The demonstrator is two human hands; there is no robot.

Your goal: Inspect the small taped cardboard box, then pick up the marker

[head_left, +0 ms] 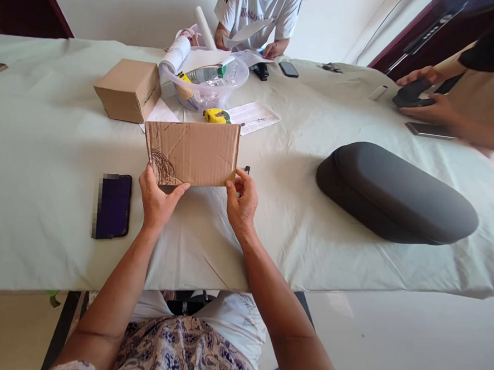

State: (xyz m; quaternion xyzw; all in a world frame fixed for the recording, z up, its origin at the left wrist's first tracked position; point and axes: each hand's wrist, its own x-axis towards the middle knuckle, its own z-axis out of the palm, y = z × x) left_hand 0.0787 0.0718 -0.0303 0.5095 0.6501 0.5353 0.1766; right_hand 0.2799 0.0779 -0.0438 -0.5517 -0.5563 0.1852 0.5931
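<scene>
A brown cardboard box [198,154] is held up over the near side of the table, one flat face turned toward me. Dark pen scribbles mark that face's lower left corner. My left hand [158,199] grips the lower left corner, thumb along the bottom edge. At the lower right corner, my right hand [241,201] is closed on the box with its thumb on the front edge. A black pen-like object [247,170] shows just behind my right fingers; whether they touch it I cannot tell. The box's far side is hidden.
A phone [118,206] lies left. Behind stand another carton [129,91] and a plastic basin [231,89] of odds and ends, with a yellow tape measure [216,115] and printed sheet [255,117] before it. A dark case [397,194] sits right. Two people handle things across the table.
</scene>
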